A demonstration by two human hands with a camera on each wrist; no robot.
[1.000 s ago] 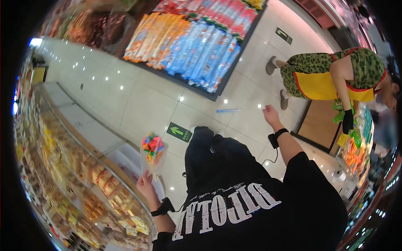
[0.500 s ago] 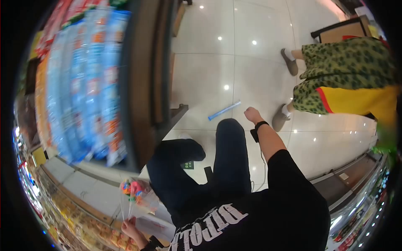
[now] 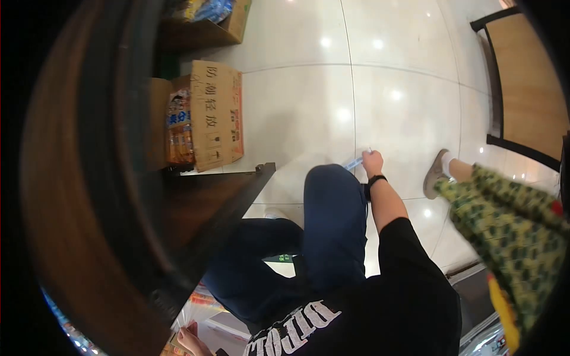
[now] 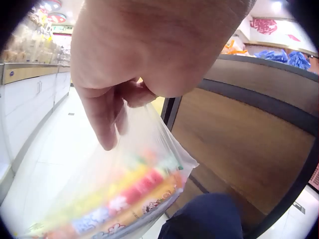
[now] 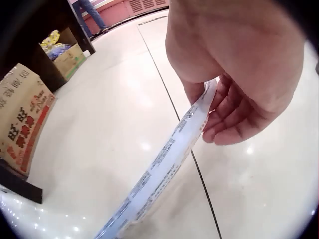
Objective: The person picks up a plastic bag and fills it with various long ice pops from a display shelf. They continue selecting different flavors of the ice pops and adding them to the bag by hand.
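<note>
My right hand (image 3: 373, 162) is low over the floor, beside my bent knee. In the right wrist view, its thumb and fingers pinch one end of a long, slim, blue-and-clear printed plastic tube packet (image 5: 162, 162). The packet slants down over the tiles, and my knee hides part of it in the head view. At the lower left, my left hand (image 3: 191, 340) holds a thin clear plastic bag (image 4: 149, 134) by its gathered top. Colourful long packets (image 4: 134, 194) show through the bag's wall.
A dark wooden display stand (image 3: 89, 178) rises close on my left. Under it are open cardboard boxes (image 3: 217, 118) of packets. A person in green patterned trousers (image 3: 504, 219) stands at the right, one shoe (image 3: 435, 178) near my hand. White tiled floor (image 3: 297, 113) lies ahead.
I have crouched beside the stand, and my right hand has come down to the tube packet and taken its end. The bag stays in my left hand. The other person now appears nearer.
</note>
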